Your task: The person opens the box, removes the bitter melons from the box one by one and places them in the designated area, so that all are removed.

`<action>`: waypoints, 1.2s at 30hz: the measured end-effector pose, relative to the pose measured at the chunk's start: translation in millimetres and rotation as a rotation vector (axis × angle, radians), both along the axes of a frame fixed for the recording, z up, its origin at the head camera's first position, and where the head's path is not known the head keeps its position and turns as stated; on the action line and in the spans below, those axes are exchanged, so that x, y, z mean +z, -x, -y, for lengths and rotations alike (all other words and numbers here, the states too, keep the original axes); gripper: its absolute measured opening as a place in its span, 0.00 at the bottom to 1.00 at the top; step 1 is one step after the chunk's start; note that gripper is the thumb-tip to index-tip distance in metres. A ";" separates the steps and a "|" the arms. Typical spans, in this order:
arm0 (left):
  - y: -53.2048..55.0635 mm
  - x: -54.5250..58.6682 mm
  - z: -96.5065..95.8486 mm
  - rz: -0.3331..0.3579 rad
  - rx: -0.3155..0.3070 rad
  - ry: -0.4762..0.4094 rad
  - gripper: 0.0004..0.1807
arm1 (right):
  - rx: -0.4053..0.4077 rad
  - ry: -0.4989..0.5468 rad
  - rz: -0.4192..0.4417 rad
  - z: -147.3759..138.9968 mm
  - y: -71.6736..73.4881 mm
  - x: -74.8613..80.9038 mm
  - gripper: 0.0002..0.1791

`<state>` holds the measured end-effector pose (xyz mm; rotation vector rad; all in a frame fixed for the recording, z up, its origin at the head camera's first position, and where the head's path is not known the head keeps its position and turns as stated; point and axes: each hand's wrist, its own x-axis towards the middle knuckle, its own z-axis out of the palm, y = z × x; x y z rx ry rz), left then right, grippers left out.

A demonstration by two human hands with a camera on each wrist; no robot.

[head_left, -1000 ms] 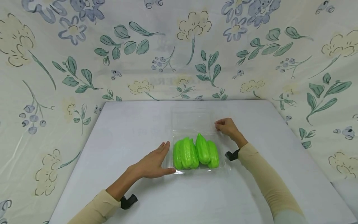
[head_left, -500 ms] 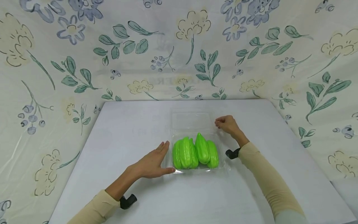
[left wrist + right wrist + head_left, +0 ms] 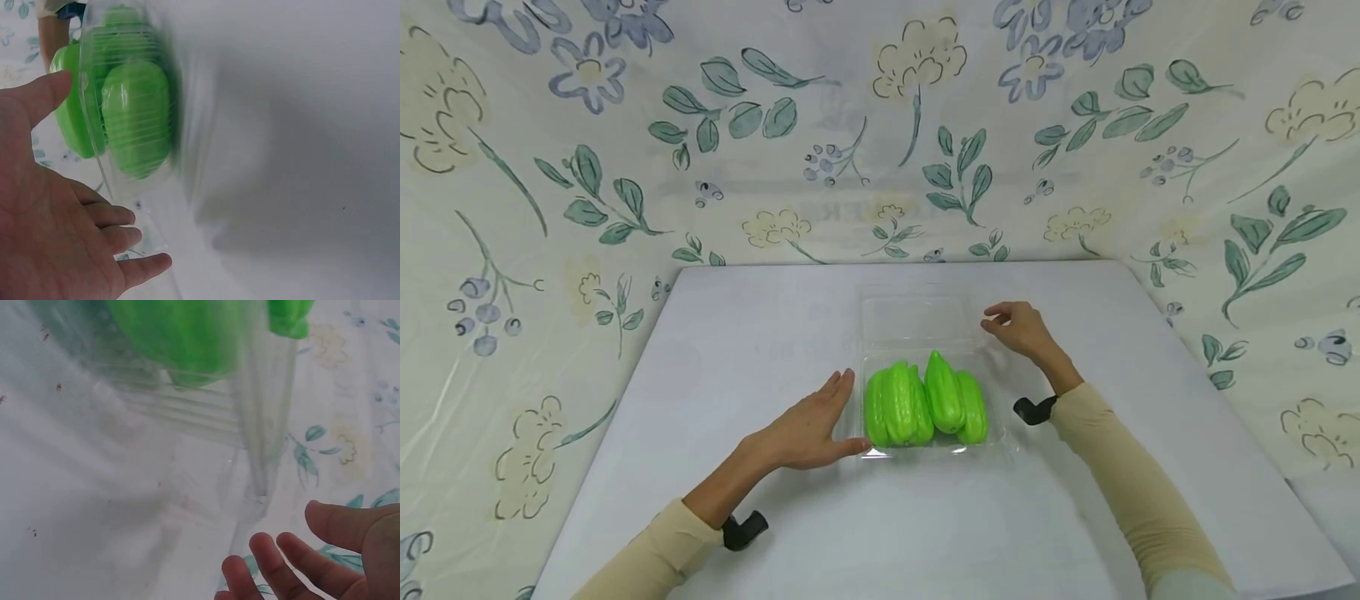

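Note:
A clear plastic clamshell box (image 3: 917,453) sits mid-table, its lid (image 3: 916,321) laid back on the far side. Several bright green, ribbed, gourd-like vegetables (image 3: 901,404) lie side by side in it, one with its pointed tip raised. My left hand (image 3: 808,429) is stretched along the box's left side, thumb at the near left corner of the rim; the left wrist view shows its fingers extended beside the clear wall. My right hand (image 3: 1018,327) hovers right of the lid, thumb and fingers apart. In the right wrist view nothing lies between its fingers (image 3: 269,559).
The white table (image 3: 760,333) carries the box. Flower-patterned cloth (image 3: 820,125) rises behind and along both sides. A black wrist-camera mount (image 3: 745,531) is on the left wrist, another mount (image 3: 1033,410) on the right.
My right hand has drawn slightly right, away from the lid's edge, and its fingers have spread apart. My left hand keeps its place at the box, and the head view has tilted a little.

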<state>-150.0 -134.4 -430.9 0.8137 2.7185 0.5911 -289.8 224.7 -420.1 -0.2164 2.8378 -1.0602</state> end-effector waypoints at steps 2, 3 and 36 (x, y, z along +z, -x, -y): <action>1.6 1.2 0.4 -0.006 -0.002 0.000 0.58 | 0.009 -0.001 -0.021 0.1 -2.6 3.7 0.21; 2.6 1.6 0.6 -0.007 -0.001 -0.001 0.58 | 0.017 0.000 -0.035 0.2 -3.9 5.7 0.21; 12.6 7.8 3.0 0.022 0.067 -0.088 0.57 | 0.353 -0.228 -0.180 71.1 -110.3 8.8 0.41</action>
